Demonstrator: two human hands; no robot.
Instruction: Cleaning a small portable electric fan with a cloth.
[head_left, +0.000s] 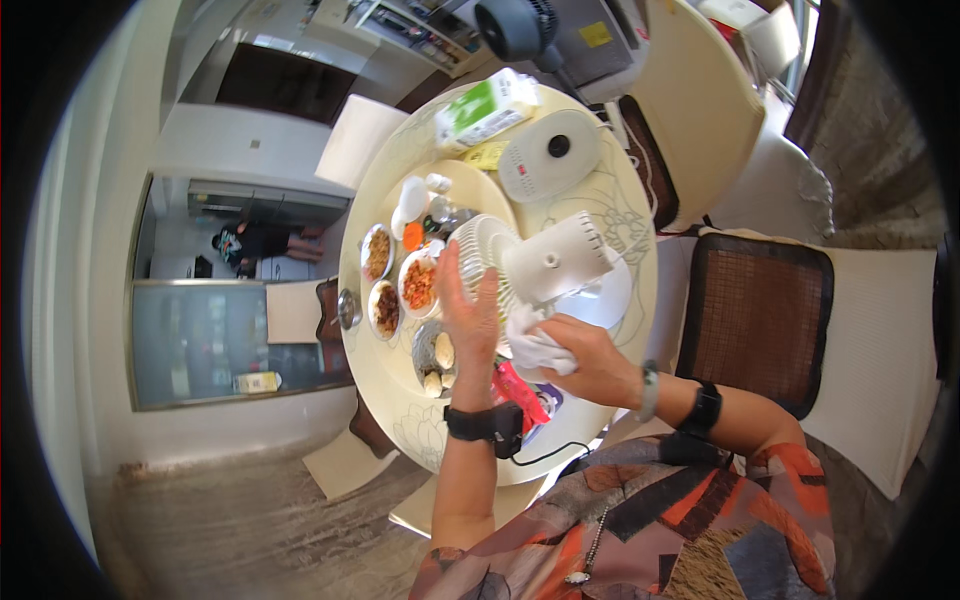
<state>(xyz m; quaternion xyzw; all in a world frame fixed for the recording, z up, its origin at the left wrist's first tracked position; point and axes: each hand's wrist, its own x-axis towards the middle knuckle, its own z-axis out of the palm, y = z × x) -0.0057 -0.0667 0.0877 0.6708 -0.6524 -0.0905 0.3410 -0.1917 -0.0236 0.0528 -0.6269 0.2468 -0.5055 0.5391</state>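
Note:
A white fan head, with a ribbed grille (487, 238) and a cylindrical motor housing (556, 259), is tilted over the table before me. My left hand (469, 307) is at the near left rim of the grille, its straight fingers and thumb on either side of the rim. My right hand (589, 352) is closed around a crumpled white cloth (534, 341), which is against the lower part of the fan head. Beneath the housing lies a white rounded piece (611, 296), partly hidden. A white oval fan base (544, 176) with a dark round socket lies farther back.
The round table (431, 427) bears dishes of food (418, 283), a plate of buns (444, 350), and a red packet (519, 394). A green-white pack (480, 112) sits at the back. Chairs (757, 315) surround the table. Another person (262, 241) stands in the kitchen.

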